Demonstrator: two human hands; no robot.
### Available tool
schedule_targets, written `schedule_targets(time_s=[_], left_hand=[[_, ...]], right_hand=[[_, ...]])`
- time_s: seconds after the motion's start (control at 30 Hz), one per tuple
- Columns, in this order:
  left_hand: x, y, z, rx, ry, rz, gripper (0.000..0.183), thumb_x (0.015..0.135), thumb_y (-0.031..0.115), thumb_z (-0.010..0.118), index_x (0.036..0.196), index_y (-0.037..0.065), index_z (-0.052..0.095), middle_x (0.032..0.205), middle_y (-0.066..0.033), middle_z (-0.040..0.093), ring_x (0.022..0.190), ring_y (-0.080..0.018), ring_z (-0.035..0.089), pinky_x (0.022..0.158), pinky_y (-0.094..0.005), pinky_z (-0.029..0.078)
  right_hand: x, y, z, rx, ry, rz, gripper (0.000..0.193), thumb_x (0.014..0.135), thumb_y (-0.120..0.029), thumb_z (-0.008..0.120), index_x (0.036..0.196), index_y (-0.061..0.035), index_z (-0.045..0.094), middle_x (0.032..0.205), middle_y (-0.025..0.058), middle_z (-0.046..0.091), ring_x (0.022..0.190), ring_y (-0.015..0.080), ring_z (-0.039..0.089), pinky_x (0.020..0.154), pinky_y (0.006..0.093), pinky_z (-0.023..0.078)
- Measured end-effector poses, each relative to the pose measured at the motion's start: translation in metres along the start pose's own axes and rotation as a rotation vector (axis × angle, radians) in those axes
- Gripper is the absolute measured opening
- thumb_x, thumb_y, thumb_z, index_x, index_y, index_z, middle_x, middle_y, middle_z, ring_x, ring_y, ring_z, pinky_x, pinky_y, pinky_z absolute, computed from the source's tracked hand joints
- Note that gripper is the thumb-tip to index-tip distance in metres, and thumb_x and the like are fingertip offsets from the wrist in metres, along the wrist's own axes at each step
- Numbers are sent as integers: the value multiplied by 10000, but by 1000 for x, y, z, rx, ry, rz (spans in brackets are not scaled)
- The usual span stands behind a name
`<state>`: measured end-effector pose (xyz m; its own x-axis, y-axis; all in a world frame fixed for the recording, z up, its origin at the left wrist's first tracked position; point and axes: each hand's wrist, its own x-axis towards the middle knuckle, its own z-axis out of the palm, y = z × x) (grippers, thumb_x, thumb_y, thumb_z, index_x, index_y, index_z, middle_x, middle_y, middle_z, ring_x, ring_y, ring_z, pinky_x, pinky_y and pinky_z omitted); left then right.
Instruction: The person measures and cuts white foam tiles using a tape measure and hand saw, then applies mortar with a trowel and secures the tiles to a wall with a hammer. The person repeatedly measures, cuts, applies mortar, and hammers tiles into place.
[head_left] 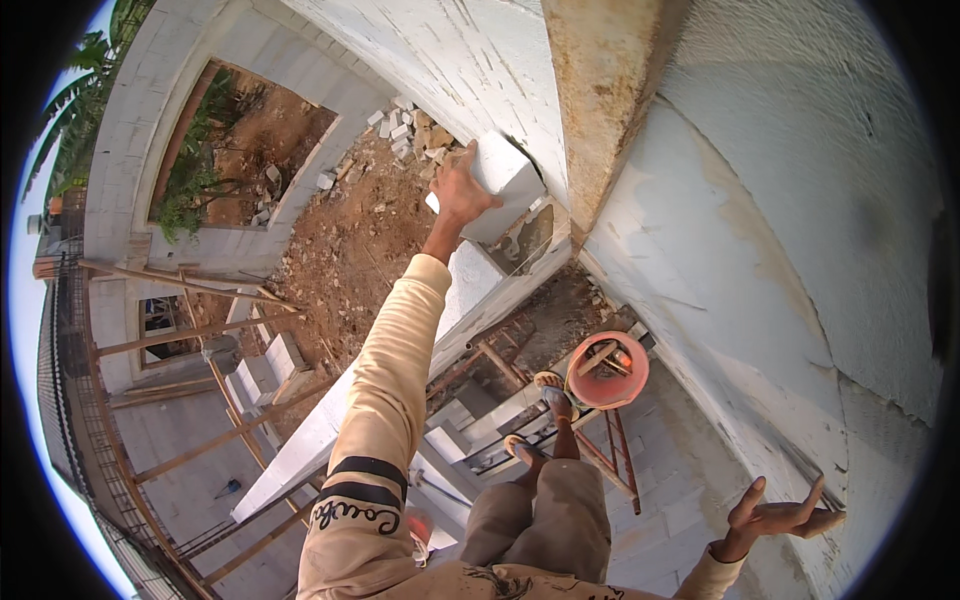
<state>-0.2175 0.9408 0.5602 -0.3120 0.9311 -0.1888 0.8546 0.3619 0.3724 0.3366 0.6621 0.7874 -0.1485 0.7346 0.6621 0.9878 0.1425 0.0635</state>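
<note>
My left hand (460,188) reaches far forward against the end of a white building block (508,178), its fingers and thumb spread around the end. The block sits at the top of a block wall (468,285), close to a concrete column (600,100). Grey mortar (530,240) shows beside the block's lower edge. At the lower right, my right hand (785,515) is empty, with its fingers apart and bent. It is near the smooth grey wall (760,330); whether it touches that wall I cannot tell.
An orange bucket (607,370) with tools inside stands by my sandalled feet (550,385), on raised planks and a rusty metal frame (620,455). Far below lie reddish soil (330,250) and broken blocks (400,130). Wooden poles (200,330) cross the left side.
</note>
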Motion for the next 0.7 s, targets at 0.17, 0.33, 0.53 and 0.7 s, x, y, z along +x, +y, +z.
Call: schedule_targets(time_s=[0.17, 0.33, 0.53, 0.7], left_hand=[[-3, 8, 2, 7, 26, 18, 1312, 500, 322, 1018, 1654, 225, 402, 1542, -239, 450, 1455, -450, 407, 1195, -633, 290], [-7, 11, 0, 24, 43, 33, 1307, 504, 332, 1013, 1653, 228, 400, 1559, -247, 419, 1448, -478, 406, 1193, -628, 288], [-7, 11, 0, 38, 33, 17, 1307, 516, 349, 1015, 1658, 231, 389, 1572, -256, 413, 1441, -519, 411, 1181, -639, 309], [-7, 14, -7, 54, 23, 18, 1305, 526, 356, 1017, 1661, 230, 384, 1558, -259, 437, 1445, -496, 419, 1179, -646, 316]], right_hand=[[1, -6, -1, -8, -28, 11, 803, 988, -527, 636, 1532, 29, 436, 1681, 207, 63, 1626, 333, -92, 1304, 625, 25], [4, -8, -1, 4, -2, 15, 811, 987, -546, 632, 1535, 19, 438, 1683, 206, 62, 1621, 336, -86, 1290, 645, 27], [1, -9, -1, -9, -14, 37, 826, 973, -548, 631, 1533, 26, 431, 1690, 196, 48, 1622, 342, -75, 1284, 651, 45], [-4, -5, -1, -65, -25, 60, 845, 954, -532, 622, 1534, 42, 405, 1691, 188, 39, 1631, 341, -86, 1285, 662, 75]])
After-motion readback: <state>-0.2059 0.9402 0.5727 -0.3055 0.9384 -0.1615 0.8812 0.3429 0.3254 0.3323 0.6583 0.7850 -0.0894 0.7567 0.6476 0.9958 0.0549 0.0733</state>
